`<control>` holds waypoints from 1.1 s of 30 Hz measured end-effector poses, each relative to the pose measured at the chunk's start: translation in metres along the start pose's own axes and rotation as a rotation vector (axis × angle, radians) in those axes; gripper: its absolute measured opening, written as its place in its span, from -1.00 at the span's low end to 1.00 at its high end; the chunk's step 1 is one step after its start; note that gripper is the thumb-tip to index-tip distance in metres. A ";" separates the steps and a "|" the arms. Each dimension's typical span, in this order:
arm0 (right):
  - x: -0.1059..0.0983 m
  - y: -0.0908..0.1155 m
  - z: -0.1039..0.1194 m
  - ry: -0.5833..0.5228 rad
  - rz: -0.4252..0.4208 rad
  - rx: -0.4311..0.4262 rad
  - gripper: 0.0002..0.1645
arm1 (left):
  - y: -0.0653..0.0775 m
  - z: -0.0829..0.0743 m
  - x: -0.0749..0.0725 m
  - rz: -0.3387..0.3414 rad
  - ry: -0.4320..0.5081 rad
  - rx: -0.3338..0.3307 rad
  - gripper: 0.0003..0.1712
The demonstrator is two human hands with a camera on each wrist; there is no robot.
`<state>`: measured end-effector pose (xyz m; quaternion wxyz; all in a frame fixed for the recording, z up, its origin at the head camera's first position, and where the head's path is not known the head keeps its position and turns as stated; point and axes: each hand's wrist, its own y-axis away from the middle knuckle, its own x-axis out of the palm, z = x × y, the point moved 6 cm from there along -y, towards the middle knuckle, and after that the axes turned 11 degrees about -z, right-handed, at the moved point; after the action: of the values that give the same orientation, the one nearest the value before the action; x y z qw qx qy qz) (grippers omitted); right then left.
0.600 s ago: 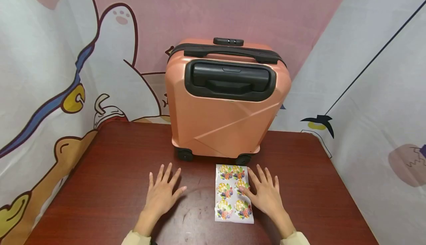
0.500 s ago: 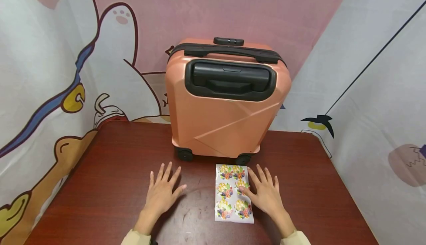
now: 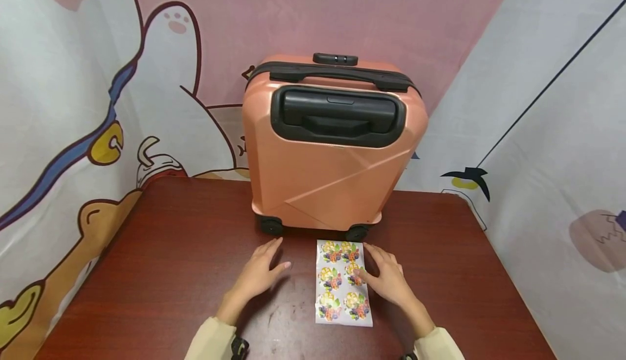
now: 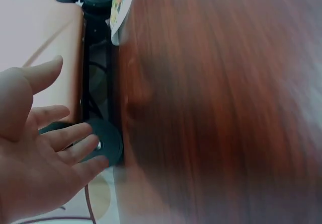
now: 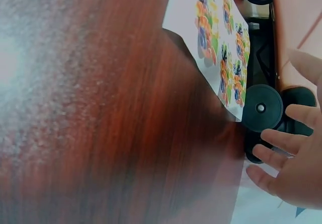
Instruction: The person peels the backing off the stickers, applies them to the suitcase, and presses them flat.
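A white sheet of fruit-print stickers (image 3: 340, 286) lies flat on the table in the head view, in front of a peach-coloured suitcase (image 3: 323, 181). To its left my left hand (image 3: 259, 273) hovers side-on with thumb up, fingers extended and nothing in its grasp. My right hand (image 3: 389, 283) is at the sheet's right edge, fingers together, thumb overlapping the print in this view. In the left wrist view, the left hand's palm (image 4: 45, 163) faces inward with relaxed fingers. The right wrist view shows the right hand (image 5: 302, 148) beside the sheet and a suitcase wheel (image 5: 262, 108).
The suitcase stands upright on its black wheels (image 3: 271, 225) at the back of the reddish-brown table (image 3: 186, 273). Black handles (image 3: 338, 115) are set in its front and top. A cartoon-print cloth (image 3: 205, 50) hangs behind and at both sides.
My left hand has turned from palm-down with spread fingers to side-on and moved right, toward the sheet. The right hand's fingers have drawn together and tilted inward. The sheet and suitcase stay put.
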<state>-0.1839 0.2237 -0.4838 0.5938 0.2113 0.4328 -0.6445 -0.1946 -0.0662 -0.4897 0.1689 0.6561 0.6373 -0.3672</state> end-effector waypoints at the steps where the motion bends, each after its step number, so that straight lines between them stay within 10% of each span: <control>1: 0.001 -0.002 -0.002 -0.026 0.005 0.013 -0.24 | -0.002 -0.002 0.002 0.009 0.014 -0.005 -0.30; 13: 0.009 -0.015 -0.025 -0.307 0.069 0.349 -0.48 | -0.025 -0.021 0.031 0.067 0.209 -0.061 -0.45; 33: 0.023 -0.025 -0.035 -0.454 0.060 0.435 -0.57 | -0.050 -0.032 0.075 0.130 0.319 -0.192 -0.57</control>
<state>-0.2207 0.2368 -0.5124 0.6350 0.1966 0.1346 -0.7349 -0.2404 0.0154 -0.5084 0.1508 0.7266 0.6445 -0.1843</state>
